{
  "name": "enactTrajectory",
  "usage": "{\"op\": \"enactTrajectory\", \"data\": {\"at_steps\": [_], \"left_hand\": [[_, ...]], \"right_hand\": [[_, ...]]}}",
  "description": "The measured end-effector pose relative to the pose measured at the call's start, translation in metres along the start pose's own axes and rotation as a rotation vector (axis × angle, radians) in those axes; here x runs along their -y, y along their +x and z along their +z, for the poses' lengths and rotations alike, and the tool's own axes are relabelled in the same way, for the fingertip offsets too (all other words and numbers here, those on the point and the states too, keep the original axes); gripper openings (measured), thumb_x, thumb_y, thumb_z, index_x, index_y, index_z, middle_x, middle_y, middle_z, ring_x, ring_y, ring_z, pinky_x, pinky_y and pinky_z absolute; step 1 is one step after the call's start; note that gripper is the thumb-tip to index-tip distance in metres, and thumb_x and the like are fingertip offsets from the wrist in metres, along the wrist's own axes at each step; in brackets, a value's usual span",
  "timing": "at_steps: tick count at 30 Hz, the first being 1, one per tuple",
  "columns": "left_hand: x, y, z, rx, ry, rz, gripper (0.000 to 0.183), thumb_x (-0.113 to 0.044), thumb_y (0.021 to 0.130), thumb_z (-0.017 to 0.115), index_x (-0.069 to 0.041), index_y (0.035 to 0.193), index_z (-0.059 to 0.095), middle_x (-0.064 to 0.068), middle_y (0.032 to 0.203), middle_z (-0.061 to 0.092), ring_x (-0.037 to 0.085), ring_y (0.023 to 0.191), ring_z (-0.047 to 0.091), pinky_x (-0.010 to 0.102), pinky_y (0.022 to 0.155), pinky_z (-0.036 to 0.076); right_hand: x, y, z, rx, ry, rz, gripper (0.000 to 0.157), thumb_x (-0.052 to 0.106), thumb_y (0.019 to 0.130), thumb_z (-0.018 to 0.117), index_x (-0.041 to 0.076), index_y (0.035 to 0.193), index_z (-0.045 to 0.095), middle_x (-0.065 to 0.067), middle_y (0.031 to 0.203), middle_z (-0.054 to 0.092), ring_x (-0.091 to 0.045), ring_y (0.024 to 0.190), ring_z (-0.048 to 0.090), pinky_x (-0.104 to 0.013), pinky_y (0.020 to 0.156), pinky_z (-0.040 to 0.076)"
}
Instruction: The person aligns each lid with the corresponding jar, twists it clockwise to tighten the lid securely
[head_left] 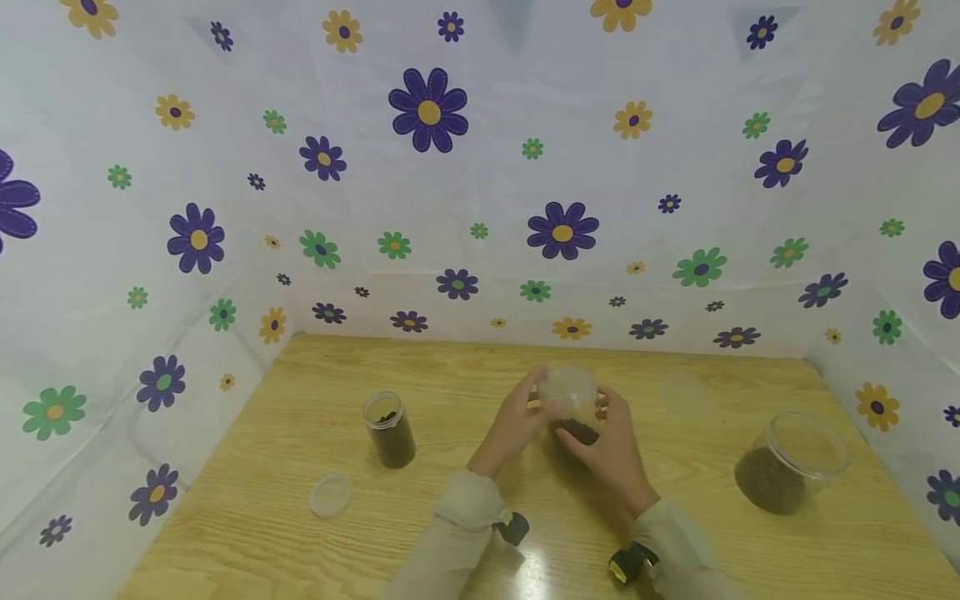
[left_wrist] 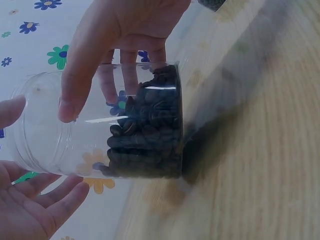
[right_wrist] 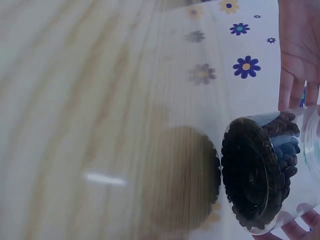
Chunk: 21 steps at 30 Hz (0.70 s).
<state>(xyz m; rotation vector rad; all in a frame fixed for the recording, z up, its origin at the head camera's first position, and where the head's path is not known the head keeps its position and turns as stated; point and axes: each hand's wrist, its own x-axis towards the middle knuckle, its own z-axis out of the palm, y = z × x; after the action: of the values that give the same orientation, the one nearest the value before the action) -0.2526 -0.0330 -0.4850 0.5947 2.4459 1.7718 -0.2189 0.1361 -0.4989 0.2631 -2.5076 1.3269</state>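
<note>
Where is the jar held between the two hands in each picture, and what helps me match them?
Head: the jar is just right of centre, lower half, between left hand and right hand.
Left wrist: the jar appears sideways, left to middle, its dark beans toward the right.
Right wrist: the jar is at lower right, seen from below, cut by the right edge.
Shared landmark: the flowered backdrop.

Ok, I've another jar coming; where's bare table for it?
Bare table lies between the right grip and the wide jar, in front of a faint clear disc. Another patch runs behind the small jar to the floral backdrop. Crowded: mid-table, where the left grip and right grip hold the middle jar, and left, where a round lid lies near the small jar.
</note>
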Motion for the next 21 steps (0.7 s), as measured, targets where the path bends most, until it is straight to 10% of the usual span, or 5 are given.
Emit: {"op": "enactTrajectory", "data": {"at_steps": [21], "left_hand": [[-0.003, 0.037, -0.011, -0.057, 0.097, -0.032, 0.069, -0.034, 0.097, 0.050, -0.013, 0.152, 0.014, 0.012, 0.156, 0.021, 0.039, 0.134, 0.037, 0.050, 0.106, 0.039]], "right_hand": [[0.000, 0.035, 0.032, -0.152, 0.046, 0.140, 0.085, 0.031, 0.075, 0.079, 0.001, 0.136, 0.028, -0.023, 0.120, 0.040, -0.036, 0.108, 0.047, -0.046, 0.093, 0.046]]}}
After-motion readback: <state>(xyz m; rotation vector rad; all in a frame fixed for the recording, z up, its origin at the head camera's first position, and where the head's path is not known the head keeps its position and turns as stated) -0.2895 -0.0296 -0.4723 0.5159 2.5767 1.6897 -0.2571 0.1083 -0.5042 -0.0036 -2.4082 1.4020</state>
